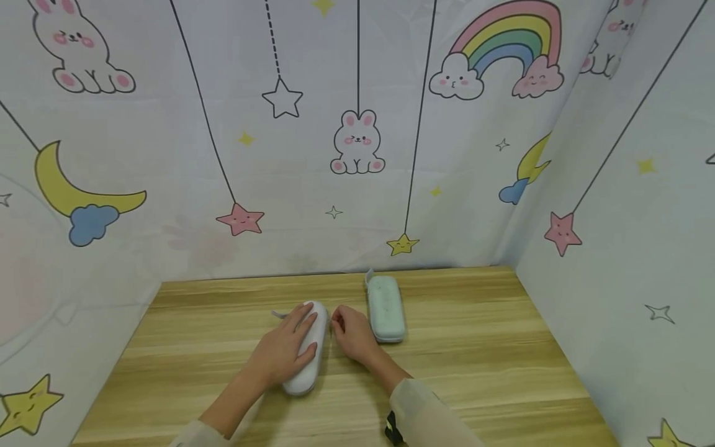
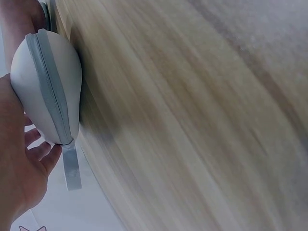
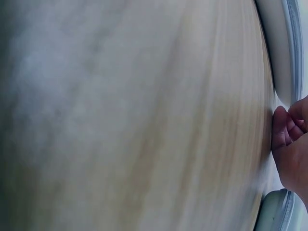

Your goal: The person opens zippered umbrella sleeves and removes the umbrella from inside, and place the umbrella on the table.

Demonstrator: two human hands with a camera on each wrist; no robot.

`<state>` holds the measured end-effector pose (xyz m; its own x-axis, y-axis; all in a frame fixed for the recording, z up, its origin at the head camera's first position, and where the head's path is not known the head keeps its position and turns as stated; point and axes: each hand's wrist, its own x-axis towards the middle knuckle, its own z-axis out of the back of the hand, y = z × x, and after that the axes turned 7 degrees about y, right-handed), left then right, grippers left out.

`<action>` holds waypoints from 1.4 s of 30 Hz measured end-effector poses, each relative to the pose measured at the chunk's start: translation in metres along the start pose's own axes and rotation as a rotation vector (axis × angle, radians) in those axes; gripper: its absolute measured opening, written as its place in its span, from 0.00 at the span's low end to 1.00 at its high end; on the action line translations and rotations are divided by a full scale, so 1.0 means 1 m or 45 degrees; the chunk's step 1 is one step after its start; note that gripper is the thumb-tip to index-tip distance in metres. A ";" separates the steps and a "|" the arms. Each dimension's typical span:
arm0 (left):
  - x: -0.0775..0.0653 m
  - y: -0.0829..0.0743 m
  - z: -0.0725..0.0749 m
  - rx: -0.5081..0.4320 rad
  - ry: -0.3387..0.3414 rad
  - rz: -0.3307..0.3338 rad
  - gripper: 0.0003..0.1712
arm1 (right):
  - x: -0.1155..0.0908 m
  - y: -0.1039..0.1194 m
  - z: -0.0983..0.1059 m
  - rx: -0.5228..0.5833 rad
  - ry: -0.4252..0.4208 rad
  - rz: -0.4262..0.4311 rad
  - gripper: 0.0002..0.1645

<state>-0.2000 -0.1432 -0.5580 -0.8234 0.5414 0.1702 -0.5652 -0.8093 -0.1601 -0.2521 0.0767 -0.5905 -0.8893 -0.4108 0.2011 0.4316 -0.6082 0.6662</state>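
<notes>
A long white glasses case [image 1: 306, 366] with a grey zipper [image 2: 49, 91] and a grey strap [image 2: 71, 168] lies on the wooden table. My left hand [image 1: 285, 347] rests over its top with fingers spread, the thumb lying across the near part. In the left wrist view its fingertips reach the strap end. At the case's right side, my right hand [image 1: 354, 332] has curled fingers, with thumb and forefinger pinched at the zipper edge; the zipper pull is hidden in them. Just right of that hand lies a mint green case [image 1: 385, 310].
The wooden table [image 1: 475, 347] meets a patterned white cloth wall [image 1: 313, 242] at the back, with more cloth at both sides. The green case has a small loop strap [image 1: 369, 277] at its far end. A black and yellow item [image 1: 393, 428] shows beside the right sleeve.
</notes>
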 end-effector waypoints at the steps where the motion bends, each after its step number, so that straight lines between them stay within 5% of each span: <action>1: 0.000 0.000 0.000 0.002 -0.007 -0.006 0.37 | 0.000 0.000 0.000 0.000 0.003 0.001 0.03; 42: 0.015 0.002 0.006 -0.036 0.066 0.063 0.38 | -0.002 0.003 0.006 0.040 0.068 -0.017 0.05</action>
<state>-0.2136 -0.1380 -0.5503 -0.8514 0.5126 0.1113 -0.5245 -0.8289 -0.1947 -0.2496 0.0795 -0.5848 -0.8851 -0.4392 0.1541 0.4143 -0.5925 0.6909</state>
